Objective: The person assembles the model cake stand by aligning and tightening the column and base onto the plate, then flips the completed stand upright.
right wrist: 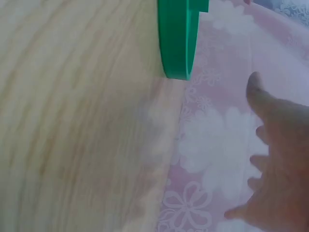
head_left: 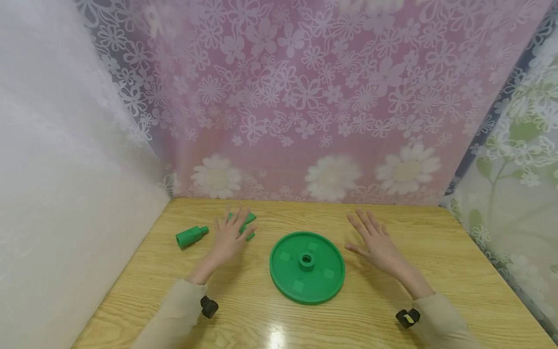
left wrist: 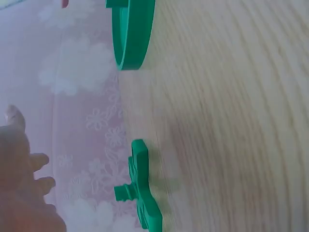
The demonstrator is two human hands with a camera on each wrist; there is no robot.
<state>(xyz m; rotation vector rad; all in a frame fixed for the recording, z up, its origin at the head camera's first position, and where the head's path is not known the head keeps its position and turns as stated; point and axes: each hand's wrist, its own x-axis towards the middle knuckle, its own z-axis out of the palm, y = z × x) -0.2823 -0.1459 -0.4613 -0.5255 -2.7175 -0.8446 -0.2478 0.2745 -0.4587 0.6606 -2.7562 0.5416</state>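
A round green disc [head_left: 285, 278] lies on the table, with a raised rim and a hollow hub [head_left: 306, 261] at its centre. To its left, my left hand [head_left: 228, 240] hovers with fingers spread, holding nothing. Partly hidden under that hand is a green branched piece [head_left: 249, 219]; the left wrist view shows its flat arms and a short threaded-looking stud [left wrist: 125, 192]. Farther left lies a green cylinder [head_left: 190, 237] with a narrower end. My right hand [head_left: 377, 246] is held over the table right of the disc, fingers apart, touching nothing.
The wooden table [head_left: 348, 320] carries these green parts. A pink flowered curtain [head_left: 279, 121] hangs along its back edge. White sheeting [head_left: 78, 169] closes the left side, and a leafy patterned curtain [head_left: 514, 194] the right. Both wrists wear small black devices [head_left: 209, 307].
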